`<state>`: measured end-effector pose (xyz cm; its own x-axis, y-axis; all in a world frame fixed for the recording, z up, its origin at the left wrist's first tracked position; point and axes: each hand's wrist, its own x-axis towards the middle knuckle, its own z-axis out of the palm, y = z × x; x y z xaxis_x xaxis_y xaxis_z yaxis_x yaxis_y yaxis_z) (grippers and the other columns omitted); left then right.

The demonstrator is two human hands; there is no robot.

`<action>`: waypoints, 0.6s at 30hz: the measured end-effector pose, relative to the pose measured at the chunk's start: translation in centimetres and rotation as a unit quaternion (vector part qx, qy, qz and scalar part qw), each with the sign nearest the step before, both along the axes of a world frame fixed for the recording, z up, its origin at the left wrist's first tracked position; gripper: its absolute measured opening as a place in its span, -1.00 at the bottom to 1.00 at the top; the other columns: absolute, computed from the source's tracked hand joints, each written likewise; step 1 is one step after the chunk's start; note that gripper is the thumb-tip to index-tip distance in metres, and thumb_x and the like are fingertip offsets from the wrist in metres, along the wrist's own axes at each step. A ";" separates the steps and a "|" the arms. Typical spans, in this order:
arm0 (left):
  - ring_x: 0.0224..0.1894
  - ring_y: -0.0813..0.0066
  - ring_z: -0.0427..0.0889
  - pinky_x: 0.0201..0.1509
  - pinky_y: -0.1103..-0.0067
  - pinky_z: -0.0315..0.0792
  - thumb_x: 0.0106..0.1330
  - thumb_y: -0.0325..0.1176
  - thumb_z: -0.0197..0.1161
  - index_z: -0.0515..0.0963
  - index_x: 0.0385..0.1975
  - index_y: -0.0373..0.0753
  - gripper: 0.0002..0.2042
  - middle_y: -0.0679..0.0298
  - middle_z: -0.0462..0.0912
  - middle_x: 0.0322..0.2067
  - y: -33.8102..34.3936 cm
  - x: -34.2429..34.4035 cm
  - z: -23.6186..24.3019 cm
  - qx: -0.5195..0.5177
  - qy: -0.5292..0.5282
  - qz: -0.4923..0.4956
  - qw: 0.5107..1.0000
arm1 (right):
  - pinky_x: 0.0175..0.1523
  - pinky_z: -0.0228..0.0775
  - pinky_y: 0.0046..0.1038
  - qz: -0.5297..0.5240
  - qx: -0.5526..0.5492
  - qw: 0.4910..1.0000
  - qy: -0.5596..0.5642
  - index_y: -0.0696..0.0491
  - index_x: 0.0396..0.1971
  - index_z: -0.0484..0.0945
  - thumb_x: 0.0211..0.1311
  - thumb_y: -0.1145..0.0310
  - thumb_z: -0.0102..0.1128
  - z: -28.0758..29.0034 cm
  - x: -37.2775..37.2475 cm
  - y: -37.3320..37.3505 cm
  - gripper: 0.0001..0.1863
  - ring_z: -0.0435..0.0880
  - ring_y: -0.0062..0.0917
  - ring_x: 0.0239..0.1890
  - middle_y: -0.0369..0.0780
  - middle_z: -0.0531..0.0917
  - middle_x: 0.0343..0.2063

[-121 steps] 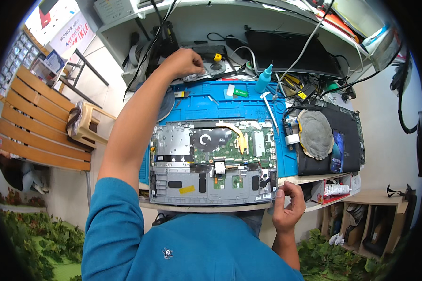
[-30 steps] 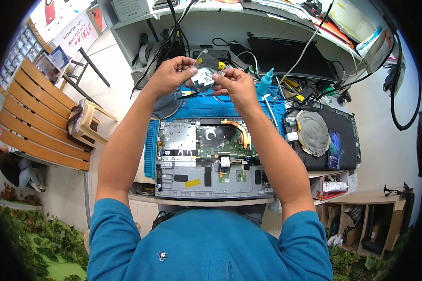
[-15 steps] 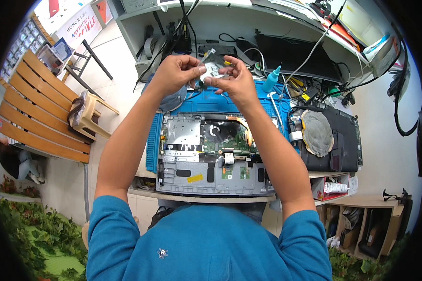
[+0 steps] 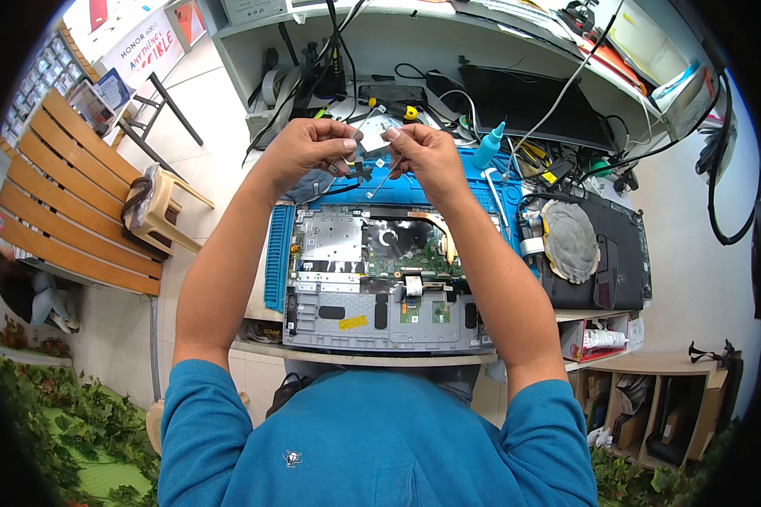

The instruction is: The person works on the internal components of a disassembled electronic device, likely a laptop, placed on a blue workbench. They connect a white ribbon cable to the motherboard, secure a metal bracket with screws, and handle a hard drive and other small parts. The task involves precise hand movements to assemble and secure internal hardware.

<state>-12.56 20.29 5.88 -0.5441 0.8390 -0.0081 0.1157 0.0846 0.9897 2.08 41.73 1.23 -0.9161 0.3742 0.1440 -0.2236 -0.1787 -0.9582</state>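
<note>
My left hand [image 4: 317, 156] and my right hand [image 4: 429, 162] are raised over the far edge of an opened laptop base [image 4: 380, 317], both closed in pinches. A small dark cable-like piece [image 4: 359, 172] hangs at my left fingertips; its exact kind is unclear. From my right fingers a thin pale cable [image 4: 382, 183] slants down to a small light end. Whether the two pieces are joined, I cannot tell. The laptop base shows a green circuit board [image 4: 427, 253], a copper heat pipe, a fan and a grey lower frame with a yellow sticker. Behind the hands is a blue repair mat [image 4: 482, 198].
A teal dropper bottle [image 4: 489, 148] stands at the right, near a pair of tweezers. Farther right, a grey pad [image 4: 572, 241] rests on a dark laptop part [image 4: 626, 253]. Black cables hang at the upper left; a yellow-black tool [image 4: 395, 110] lies behind my hands.
Both hands have come slightly nearer and lower. My right fingers have closed from a looser pose, and the thin pale cable now slants down from them.
</note>
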 end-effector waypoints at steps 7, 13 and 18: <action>-0.23 0.56 0.85 -0.11 0.68 0.62 0.47 -0.26 0.60 0.77 0.14 -0.35 -0.63 0.29 0.86 -0.25 -0.9 0.6 0.2 -0.006 -0.011 0.020 1.000 | -0.27 0.79 -0.43 -0.175 0.101 0.979 -0.041 0.29 0.11 0.69 0.47 0.04 0.62 -0.1 0.3 -1.6 -0.41 0.82 -0.50 -0.17 -0.11 0.79 -0.07; -0.16 0.58 0.86 0.01 0.59 0.71 0.42 -0.35 0.65 0.80 0.04 -0.40 -0.69 0.24 0.91 -0.22 -1.1 2.6 -1.2 0.018 0.101 0.018 0.995 | -0.20 0.87 -0.35 -0.013 0.008 0.996 -0.088 0.34 0.11 0.65 0.50 -0.03 0.58 2.3 1.3 -5.1 -0.34 0.86 -0.38 -0.11 -0.04 0.77 -0.04; -0.19 0.63 0.82 -0.04 0.62 0.67 0.47 -0.32 0.62 0.83 0.05 -0.38 -0.70 0.27 0.92 -0.20 -1.5 6.2 0.3 -0.002 0.152 0.045 0.987 | -0.17 0.89 -0.32 -0.003 -0.028 0.996 -0.080 0.31 0.12 0.64 0.72 0.19 0.33 1.0 1.5 -5.2 -0.59 0.92 -0.31 -0.10 -0.01 0.80 -0.05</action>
<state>-6.31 18.76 6.20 -0.5939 0.7879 0.1627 0.3988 0.1127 0.9101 3.54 36.56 2.20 -0.9234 0.3831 -0.0242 -0.0707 -0.2318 -0.9702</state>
